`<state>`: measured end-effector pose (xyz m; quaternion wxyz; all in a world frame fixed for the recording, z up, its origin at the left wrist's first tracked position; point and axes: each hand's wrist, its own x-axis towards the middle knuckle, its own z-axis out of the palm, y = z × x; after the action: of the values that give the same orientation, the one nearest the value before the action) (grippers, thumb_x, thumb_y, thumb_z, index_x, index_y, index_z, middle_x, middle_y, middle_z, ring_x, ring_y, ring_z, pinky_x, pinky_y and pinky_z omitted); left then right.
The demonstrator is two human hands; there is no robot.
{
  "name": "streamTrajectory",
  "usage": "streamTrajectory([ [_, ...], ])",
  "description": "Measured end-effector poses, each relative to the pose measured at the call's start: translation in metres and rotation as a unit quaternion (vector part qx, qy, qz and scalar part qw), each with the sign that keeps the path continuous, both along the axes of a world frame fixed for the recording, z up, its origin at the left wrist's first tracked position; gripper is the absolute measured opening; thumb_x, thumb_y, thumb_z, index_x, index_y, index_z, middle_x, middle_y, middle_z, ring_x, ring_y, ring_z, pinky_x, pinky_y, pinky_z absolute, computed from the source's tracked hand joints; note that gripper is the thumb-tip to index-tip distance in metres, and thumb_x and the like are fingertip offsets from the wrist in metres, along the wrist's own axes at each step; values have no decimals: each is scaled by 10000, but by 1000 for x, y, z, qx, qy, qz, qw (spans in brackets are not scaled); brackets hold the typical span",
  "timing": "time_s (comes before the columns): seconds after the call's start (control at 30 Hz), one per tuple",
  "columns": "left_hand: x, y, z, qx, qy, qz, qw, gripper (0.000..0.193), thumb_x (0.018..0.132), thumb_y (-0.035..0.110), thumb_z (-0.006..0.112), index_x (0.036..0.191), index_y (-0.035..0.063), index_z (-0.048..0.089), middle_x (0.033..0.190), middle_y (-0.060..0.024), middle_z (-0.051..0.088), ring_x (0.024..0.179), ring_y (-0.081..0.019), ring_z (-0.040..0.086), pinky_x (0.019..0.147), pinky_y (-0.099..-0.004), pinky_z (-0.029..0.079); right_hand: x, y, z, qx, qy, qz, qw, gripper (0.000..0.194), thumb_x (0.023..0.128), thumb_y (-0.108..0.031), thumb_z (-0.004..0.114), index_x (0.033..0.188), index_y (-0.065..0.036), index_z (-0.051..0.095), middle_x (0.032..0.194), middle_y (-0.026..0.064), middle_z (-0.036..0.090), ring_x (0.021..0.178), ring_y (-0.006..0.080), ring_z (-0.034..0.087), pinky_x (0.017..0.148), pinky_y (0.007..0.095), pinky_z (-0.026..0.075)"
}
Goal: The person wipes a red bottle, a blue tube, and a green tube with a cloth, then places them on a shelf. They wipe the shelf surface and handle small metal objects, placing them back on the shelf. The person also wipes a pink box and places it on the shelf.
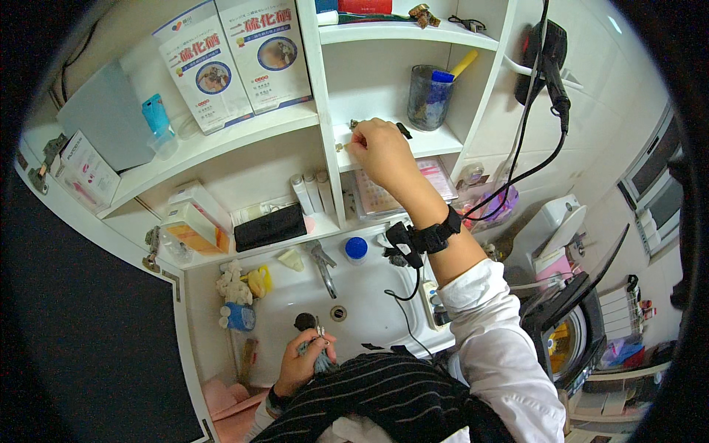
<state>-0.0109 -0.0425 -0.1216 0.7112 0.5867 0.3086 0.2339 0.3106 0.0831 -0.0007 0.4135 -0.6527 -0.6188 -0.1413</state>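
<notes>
My right hand (381,150) reaches onto the middle shelf (437,143) of the white cabinet, its fingers bent and pointing left. A small brass-coloured piece (339,147) lies by its fingertips; whether the fingers grip anything there is hidden. Small dark items (404,130) lie on the shelf behind the hand. Low over the sink's near side, my left hand (303,357) is closed on a bunched grey-blue cloth (323,360). Small shiny metal pieces (320,332) show between its thumb and fingers. A round dark object (304,321) is just beyond that hand.
The white sink (376,315) has a faucet (322,263) and a blue-capped jar (356,249) at its back. A dark tumbler (427,99) stands on the right of the shelf. An open mirror door (99,310) fills the left. Cords hang from a hair dryer (548,72).
</notes>
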Motion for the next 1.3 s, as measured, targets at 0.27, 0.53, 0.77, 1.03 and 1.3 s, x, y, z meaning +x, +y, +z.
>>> streamTrajectory([
  [0.27,-1,0,-1,-39,-3,8,999,198,957,118,449,992,-34,572,750,-89,591,710,-160,568,687,-299,469,-7,11,-2,11,40,128,991,126,730,-3,612,846,-2,566,792,162,604,757,330,584,684,389,471],
  [0.53,1,1,1,-33,-7,-3,999,188,951,102,453,1003,-36,569,757,-88,588,711,-161,570,686,-293,469,-6,9,5,25,144,96,985,101,793,-26,607,890,-2,590,789,121,628,766,239,636,682,347,495],
  [0.77,0,-1,0,-25,-8,4,1000,192,960,108,443,1002,-34,565,752,-91,585,711,-162,570,684,-295,470,-3,-40,10,34,693,359,625,145,885,-9,550,1028,17,559,974,158,632,893,252,664,745,290,581],
  [1.03,5,-1,0,-46,-6,-4,999,192,962,119,448,996,-29,566,740,-90,586,700,-162,571,676,-294,472,-13,-87,5,29,720,415,555,195,871,43,541,1064,29,558,1064,228,620,982,300,647,808,311,582],
  [1.3,5,-3,-3,-23,-2,-8,1000,194,960,124,451,992,-27,568,745,-93,595,697,-158,569,674,-295,470,-25,-107,-7,28,780,351,517,248,888,73,433,1119,88,522,1103,266,589,1030,333,620,854,322,565],
])
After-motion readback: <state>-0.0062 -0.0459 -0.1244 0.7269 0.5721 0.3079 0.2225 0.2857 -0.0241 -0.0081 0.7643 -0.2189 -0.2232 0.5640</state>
